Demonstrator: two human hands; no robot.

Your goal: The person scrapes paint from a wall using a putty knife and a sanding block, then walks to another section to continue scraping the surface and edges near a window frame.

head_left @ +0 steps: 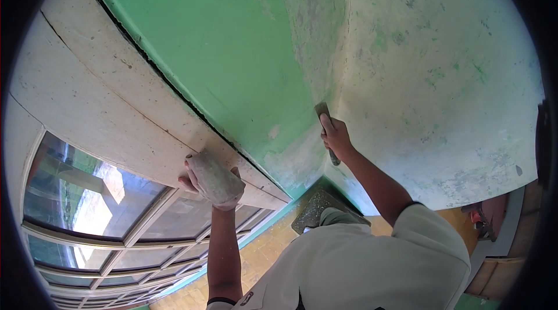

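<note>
While the right forearm (375,176) slants, its hand (336,134) clutches scraper (322,110).

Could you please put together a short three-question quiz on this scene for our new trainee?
1. Which hand holds the putty knife?
2. True or false: the paned window is on the left side of the picture.
3. The painted wall just left of the blade is mainly: (a) red, (b) green, (c) black.

Key:
1. The right hand.
2. True.
3. (b) green.
</note>
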